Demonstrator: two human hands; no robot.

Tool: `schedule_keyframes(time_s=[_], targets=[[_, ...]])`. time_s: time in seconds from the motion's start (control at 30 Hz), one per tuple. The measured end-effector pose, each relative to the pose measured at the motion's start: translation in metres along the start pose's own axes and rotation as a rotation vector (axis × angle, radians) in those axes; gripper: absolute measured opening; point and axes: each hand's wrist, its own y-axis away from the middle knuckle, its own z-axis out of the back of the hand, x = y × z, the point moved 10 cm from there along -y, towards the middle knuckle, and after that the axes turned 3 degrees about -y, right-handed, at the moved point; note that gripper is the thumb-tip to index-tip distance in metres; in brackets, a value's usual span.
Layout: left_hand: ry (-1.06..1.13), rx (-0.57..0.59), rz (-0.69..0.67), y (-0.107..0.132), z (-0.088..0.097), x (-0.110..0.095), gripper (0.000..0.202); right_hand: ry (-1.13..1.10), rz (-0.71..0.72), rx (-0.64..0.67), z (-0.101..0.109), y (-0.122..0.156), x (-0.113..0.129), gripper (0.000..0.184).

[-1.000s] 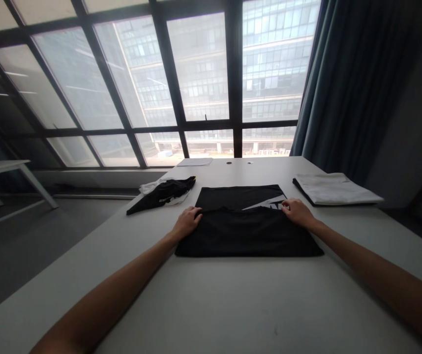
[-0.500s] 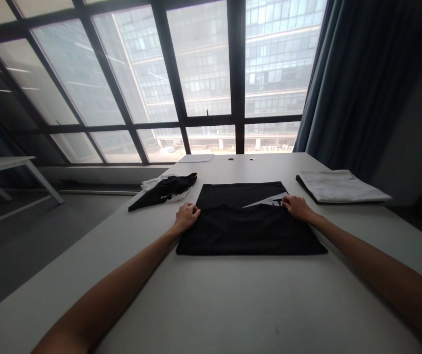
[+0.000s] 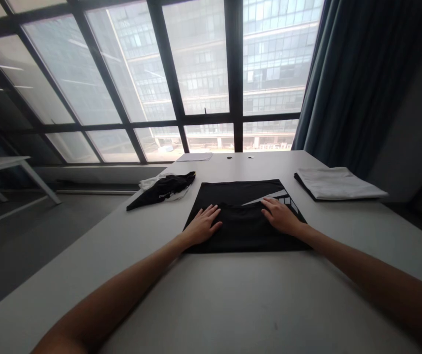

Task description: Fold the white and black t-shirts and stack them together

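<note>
A black T-shirt (image 3: 238, 233) with a grey and white print lies on the white table in front of me, its near part folded over the far part. On the left side of the folded layer, my left hand (image 3: 202, 224) rests flat with its fingers spread. My right hand (image 3: 279, 215) lies on the right side, fingers stretched out over the fold's edge beside the print. Neither hand grips the cloth. Each palm hides a bit of the fabric beneath it.
Left of the shirt is a crumpled heap of black and white clothes (image 3: 163, 189). A folded white cloth with black beneath (image 3: 340, 183) lies at the right. Paper (image 3: 195, 157) sits at the far edge of the table (image 3: 211, 300). Windows and a dark curtain (image 3: 344, 88) stand beyond.
Both hands have let go of the folded edge's corners and moved inward onto the cloth, their fingers now spread. More of the print shows at the right.
</note>
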Motion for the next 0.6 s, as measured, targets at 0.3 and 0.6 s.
schedule_keyframes(time_s=[0.3, 0.6], targets=[[-0.04, 0.109, 0.082, 0.001, -0.015, 0.017, 0.076, 0.067, -0.228, 0.239, -0.041, 0.015, -0.046, 0.065], [-0.07, 0.104, 0.118, -0.002, -0.017, 0.032, 0.082, 0.173, -0.466, 0.186, -0.019, 0.027, -0.097, 0.058]])
